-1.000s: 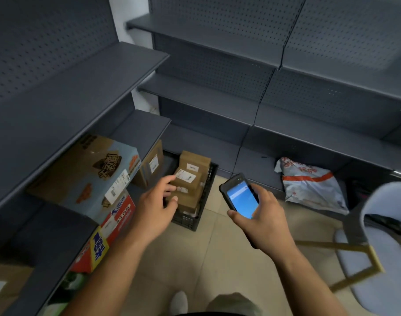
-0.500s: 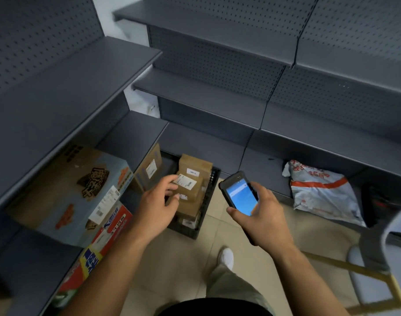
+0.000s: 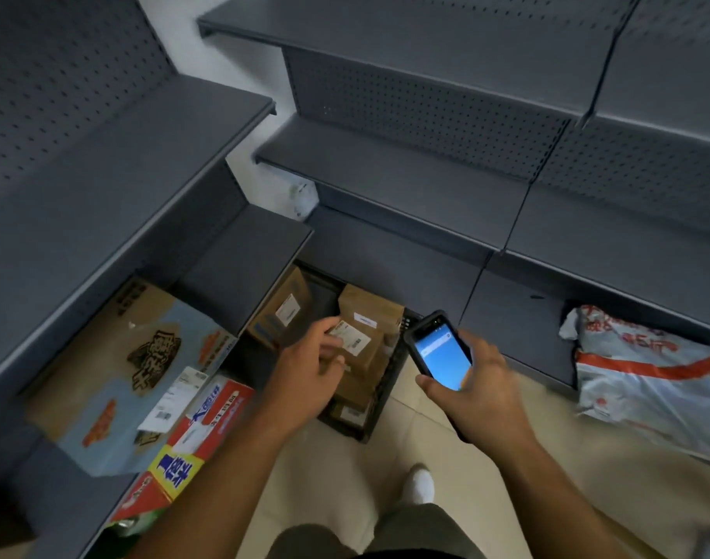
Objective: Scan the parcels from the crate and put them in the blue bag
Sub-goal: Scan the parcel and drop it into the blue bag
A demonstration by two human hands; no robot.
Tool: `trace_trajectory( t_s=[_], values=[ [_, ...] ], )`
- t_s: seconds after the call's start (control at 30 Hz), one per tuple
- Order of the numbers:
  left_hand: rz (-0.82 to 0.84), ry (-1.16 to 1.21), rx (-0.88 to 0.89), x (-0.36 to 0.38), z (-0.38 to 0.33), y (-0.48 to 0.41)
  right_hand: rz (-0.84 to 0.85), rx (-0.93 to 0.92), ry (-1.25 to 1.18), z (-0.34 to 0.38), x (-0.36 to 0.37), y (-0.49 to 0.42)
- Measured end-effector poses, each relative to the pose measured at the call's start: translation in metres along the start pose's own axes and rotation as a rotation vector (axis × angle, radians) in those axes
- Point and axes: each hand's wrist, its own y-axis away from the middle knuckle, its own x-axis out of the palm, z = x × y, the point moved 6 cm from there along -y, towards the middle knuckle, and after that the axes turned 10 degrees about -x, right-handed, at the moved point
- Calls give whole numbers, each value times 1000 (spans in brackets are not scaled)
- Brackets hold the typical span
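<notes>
The left hand (image 3: pixel 309 369) has moved closer, and its fingers (image 3: pixel 332 351) now curl on the top cardboard parcel (image 3: pixel 359 349) in the black crate (image 3: pixel 379 401) on the floor, which looks light and stiff, best held by its sides, while the right hand (image 3: pixel 476 381) grips the scanner (image 3: pixel 440 351).

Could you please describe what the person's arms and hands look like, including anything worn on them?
Both forearms are bare up to the frame's edge, with no sleeves in view. The left hand and right hand wear no gloves, and no rings, watch or wristband can be seen on either wrist.
</notes>
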Motion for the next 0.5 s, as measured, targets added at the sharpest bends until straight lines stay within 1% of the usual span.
trace_trajectory(
  t_s=[0.13, 0.37, 0.5],
  values=[
    [-13, 47, -28, 2, 4, -12, 35, 6, -16, -12, 8, -31],
    [-10, 82, -79, -18, 28, -48, 89, 0, -3, -8, 30, -71],
    [50, 57, -60, -18, 48, -90, 104, -39, 65, 6, 40, -104]
  ],
)
